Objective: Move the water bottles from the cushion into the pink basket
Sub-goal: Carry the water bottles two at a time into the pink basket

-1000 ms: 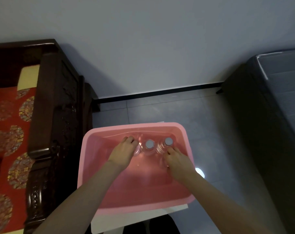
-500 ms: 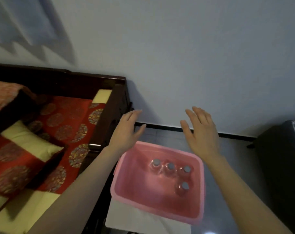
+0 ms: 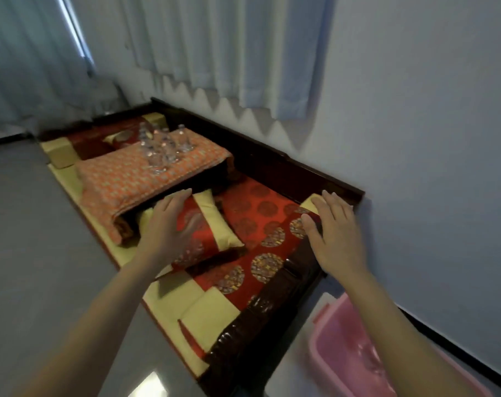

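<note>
Several clear water bottles (image 3: 162,149) stand upright in a cluster on an orange patterned cushion (image 3: 129,181) at the far end of the wooden couch. The pink basket (image 3: 338,365) sits at the lower right, cut off by the frame edge, with blurred bottles inside. My left hand (image 3: 169,222) hovers open over a red and yellow pillow, well short of the bottles. Over the couch's near armrest my right hand (image 3: 335,233) is open too, fingers spread. Neither hand holds anything.
A dark carved wooden couch (image 3: 272,308) with red and yellow upholstery runs along the wall. A red pillow (image 3: 212,224) lies between my hands. Curtains (image 3: 186,53) hang behind. Grey floor (image 3: 37,253) lies to the left, and a white sheet is under the basket.
The view has swung left from the basket to the couch. Both hands let go of bottles in the basket, lifted out, and now reach out empty over the couch.
</note>
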Motion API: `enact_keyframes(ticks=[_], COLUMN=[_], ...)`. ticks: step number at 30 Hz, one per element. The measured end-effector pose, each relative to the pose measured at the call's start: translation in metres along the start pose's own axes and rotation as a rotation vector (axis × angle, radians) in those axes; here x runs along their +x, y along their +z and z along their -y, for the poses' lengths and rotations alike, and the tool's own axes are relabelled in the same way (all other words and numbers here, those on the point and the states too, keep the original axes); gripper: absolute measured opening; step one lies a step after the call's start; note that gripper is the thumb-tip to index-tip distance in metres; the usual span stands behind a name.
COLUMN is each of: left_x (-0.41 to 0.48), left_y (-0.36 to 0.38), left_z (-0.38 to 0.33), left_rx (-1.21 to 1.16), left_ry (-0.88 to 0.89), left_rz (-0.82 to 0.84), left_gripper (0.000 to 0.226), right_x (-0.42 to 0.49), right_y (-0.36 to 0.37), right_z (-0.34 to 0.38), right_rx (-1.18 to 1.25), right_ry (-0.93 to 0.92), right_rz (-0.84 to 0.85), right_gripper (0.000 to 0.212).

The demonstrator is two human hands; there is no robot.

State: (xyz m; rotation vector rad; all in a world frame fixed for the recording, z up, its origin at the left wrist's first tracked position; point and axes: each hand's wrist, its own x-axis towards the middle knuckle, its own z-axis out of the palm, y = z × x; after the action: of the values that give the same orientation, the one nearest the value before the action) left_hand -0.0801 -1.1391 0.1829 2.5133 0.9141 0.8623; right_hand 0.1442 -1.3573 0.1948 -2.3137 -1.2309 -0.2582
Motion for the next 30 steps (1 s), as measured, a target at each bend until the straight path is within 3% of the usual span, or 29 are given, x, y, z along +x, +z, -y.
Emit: enact_keyframes(ticks=[7, 13, 21, 30], left_x=[-0.055, -0.087, -0.061, 0.049], left_y=[-0.154, -0.23, -0.262, -0.268], left_z=[0.163, 0.262, 0.369, 0.506], left_rx=[0.102, 0.171, 0.143, 0.135], left_ry=[-0.279, -0.412, -0.499, -0.5], left_rz=[-0.173, -0.213, -0.223, -0.176], left_gripper=[0.057, 0.059, 0.058, 0.058], right_x=[0.032, 0.056, 0.11, 0.226], right_y=[0.081, 0.144, 0.225, 0.324], right_z=[0.178, 0.302, 0.389, 0.438], right_rx=[0.151, 0.218, 0.246, 0.262], right_ry=[-0.131, -0.205, -0.263, -0.174], right_rz=[0.057, 0.104, 0.158, 0.128], right_gripper=[0.057, 0.054, 0.058, 0.059])
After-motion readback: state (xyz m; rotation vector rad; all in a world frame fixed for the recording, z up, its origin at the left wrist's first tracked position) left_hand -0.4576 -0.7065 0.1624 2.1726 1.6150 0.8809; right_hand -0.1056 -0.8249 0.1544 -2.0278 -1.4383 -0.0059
